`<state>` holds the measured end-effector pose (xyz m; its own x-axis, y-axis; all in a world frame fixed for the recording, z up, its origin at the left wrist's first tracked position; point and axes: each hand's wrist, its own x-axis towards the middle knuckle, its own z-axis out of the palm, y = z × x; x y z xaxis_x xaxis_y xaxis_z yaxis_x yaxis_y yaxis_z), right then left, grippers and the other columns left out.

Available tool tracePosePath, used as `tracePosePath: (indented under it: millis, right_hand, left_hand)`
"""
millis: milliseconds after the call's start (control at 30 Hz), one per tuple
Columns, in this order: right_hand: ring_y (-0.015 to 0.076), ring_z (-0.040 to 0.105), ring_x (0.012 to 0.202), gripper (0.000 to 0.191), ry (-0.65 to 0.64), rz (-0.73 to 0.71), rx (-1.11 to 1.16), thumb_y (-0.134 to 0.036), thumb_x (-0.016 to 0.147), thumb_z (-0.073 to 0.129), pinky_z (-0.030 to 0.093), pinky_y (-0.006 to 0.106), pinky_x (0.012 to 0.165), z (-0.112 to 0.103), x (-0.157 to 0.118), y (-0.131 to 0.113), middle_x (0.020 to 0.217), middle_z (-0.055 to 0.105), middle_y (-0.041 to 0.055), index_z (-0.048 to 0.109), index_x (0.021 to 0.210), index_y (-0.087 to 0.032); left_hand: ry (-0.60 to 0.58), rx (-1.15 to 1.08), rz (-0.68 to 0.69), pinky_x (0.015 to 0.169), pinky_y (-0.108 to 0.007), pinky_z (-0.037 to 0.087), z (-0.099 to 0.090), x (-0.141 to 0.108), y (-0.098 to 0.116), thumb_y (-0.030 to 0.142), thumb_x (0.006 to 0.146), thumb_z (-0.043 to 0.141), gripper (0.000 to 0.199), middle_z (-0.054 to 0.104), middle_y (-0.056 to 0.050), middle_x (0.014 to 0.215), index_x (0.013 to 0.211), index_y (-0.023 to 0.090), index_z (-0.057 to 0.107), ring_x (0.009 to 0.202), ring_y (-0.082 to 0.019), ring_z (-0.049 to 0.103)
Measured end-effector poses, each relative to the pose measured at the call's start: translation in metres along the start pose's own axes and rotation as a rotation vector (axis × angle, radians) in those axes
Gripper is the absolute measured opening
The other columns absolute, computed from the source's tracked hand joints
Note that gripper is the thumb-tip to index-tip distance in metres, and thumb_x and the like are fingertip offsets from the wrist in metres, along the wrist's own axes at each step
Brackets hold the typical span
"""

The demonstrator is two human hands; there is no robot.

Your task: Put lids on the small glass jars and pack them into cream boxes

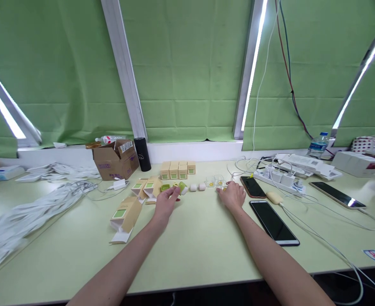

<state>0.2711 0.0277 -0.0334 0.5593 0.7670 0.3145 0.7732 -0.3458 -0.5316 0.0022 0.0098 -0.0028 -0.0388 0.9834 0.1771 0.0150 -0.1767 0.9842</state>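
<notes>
The left hand [166,203] has its grip closed at the fingertips on a small green jar [182,187]. The jar lies at the right front of this grip, tilted, with its white end toward the right and the near edge of the tabletop [190,246]. Its long axis appears short; exact orientation is hard to read. The left hand is the nearer hand. Pose: forearm angled inward from the lower left, back of the hand upward, fingers forward and right.

The right hand [234,195] is low over the tabletop, forearm angled inward from the lower right, fingers bent at the clear cups [210,182]. Whether its grip is closed on a cup cannot be told.

Between the hands: two white caps [197,187], side by side, beyond the jar's white end. Left of the jar: a green piece [165,187], just beside the open cartons [126,210]. Behind: a row of small boxes [174,171]. Right of the right hand: a dark phone [253,187] and a white-edged phone [275,223].
</notes>
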Motion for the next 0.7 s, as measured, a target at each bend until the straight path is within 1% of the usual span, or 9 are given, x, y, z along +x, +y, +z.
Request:
tracePosePath:
  millis: [100, 167, 267, 333, 400, 467, 533, 600, 700]
  right_hand:
    - [0.0385, 0.057, 0.122, 0.047, -0.033, -0.007, 0.056, -0.040, 0.079, 0.076, 0.040, 0.047, 0.099, -0.004, 0.000, -0.002, 0.117, 0.070, 0.0199, 0.062, 0.116, -0.015]
    - [0.0360, 0.059, 0.118, 0.045, -0.026, -0.034, 0.191, -0.037, 0.080, 0.073, 0.041, 0.046, 0.099, -0.007, -0.002, -0.006, 0.114, 0.071, 0.0161, 0.059, 0.117, -0.018]
    - [0.0312, 0.058, 0.113, 0.042, -0.015, -0.176, 0.521, -0.034, 0.080, 0.068, 0.043, 0.044, 0.098, -0.008, -0.015, -0.016, 0.115, 0.070, 0.0101, 0.054, 0.117, -0.021]
    - [0.0289, 0.058, 0.110, 0.044, -0.046, -0.275, 0.732, -0.040, 0.081, 0.068, 0.045, 0.042, 0.095, -0.006, -0.029, -0.026, 0.114, 0.068, 0.0089, 0.053, 0.119, -0.021]
    - [0.0270, 0.058, 0.104, 0.045, -0.104, -0.349, 0.852, -0.045, 0.083, 0.067, 0.047, 0.040, 0.089, -0.005, -0.046, -0.036, 0.114, 0.065, 0.0087, 0.054, 0.118, -0.021]
    - [0.0247, 0.058, 0.097, 0.045, -0.157, -0.405, 0.909, -0.046, 0.083, 0.068, 0.048, 0.038, 0.084, -0.006, -0.062, -0.045, 0.108, 0.062, 0.0066, 0.055, 0.118, -0.021]
    - [0.0227, 0.057, 0.093, 0.041, -0.200, -0.447, 0.931, -0.043, 0.083, 0.069, 0.048, 0.036, 0.081, -0.008, -0.072, -0.050, 0.102, 0.059, 0.0043, 0.055, 0.115, -0.022]
    - [0.0217, 0.056, 0.091, 0.040, -0.223, -0.470, 0.935, -0.039, 0.082, 0.071, 0.048, 0.036, 0.081, -0.012, -0.076, -0.053, 0.101, 0.058, 0.0032, 0.055, 0.115, -0.022]
    - [0.0216, 0.056, 0.091, 0.041, -0.225, -0.471, 0.925, -0.035, 0.080, 0.073, 0.048, 0.036, 0.081, -0.016, -0.076, -0.053, 0.101, 0.058, 0.0032, 0.055, 0.115, -0.023]
  left_hand:
    - [-0.004, 0.011, 0.002, 0.083, -0.035, 0.056, 0.000, 0.000, 0.000, 0.069, 0.075, 0.076, 0.057, 0.077, -0.010, 0.103, 0.095, 0.016, 0.082, 0.081, -0.018, 0.066]
    - [-0.008, -0.003, 0.008, 0.082, -0.035, 0.056, 0.000, 0.000, 0.001, 0.071, 0.075, 0.075, 0.059, 0.077, -0.010, 0.104, 0.095, 0.016, 0.081, 0.082, -0.019, 0.067]
    - [-0.013, -0.055, 0.026, 0.079, -0.034, 0.057, 0.001, -0.001, 0.002, 0.071, 0.074, 0.076, 0.060, 0.077, -0.010, 0.103, 0.094, 0.015, 0.081, 0.088, -0.021, 0.067]
    - [-0.017, -0.095, 0.037, 0.078, -0.033, 0.057, 0.002, -0.002, 0.004, 0.070, 0.074, 0.077, 0.059, 0.077, -0.011, 0.103, 0.093, 0.014, 0.081, 0.093, -0.022, 0.067]
    - [-0.018, -0.127, 0.043, 0.077, -0.032, 0.058, 0.003, -0.003, 0.005, 0.069, 0.073, 0.078, 0.058, 0.077, -0.011, 0.103, 0.091, 0.014, 0.081, 0.095, -0.022, 0.066]
    - [-0.016, -0.150, 0.046, 0.077, -0.032, 0.058, 0.003, -0.004, 0.007, 0.069, 0.073, 0.078, 0.057, 0.077, -0.011, 0.102, 0.090, 0.014, 0.080, 0.094, -0.022, 0.066]
    - [-0.012, -0.166, 0.042, 0.077, -0.031, 0.057, 0.003, -0.004, 0.007, 0.068, 0.073, 0.079, 0.056, 0.076, -0.011, 0.100, 0.088, 0.014, 0.080, 0.092, -0.021, 0.065]
    - [-0.009, -0.181, 0.037, 0.075, -0.030, 0.056, 0.004, -0.004, 0.007, 0.068, 0.073, 0.079, 0.055, 0.075, -0.010, 0.097, 0.085, 0.014, 0.080, 0.090, -0.020, 0.065]
    - [-0.015, -0.203, 0.037, 0.074, -0.030, 0.056, 0.004, -0.004, 0.006, 0.068, 0.071, 0.080, 0.055, 0.075, -0.010, 0.095, 0.084, 0.014, 0.079, 0.089, -0.020, 0.064]
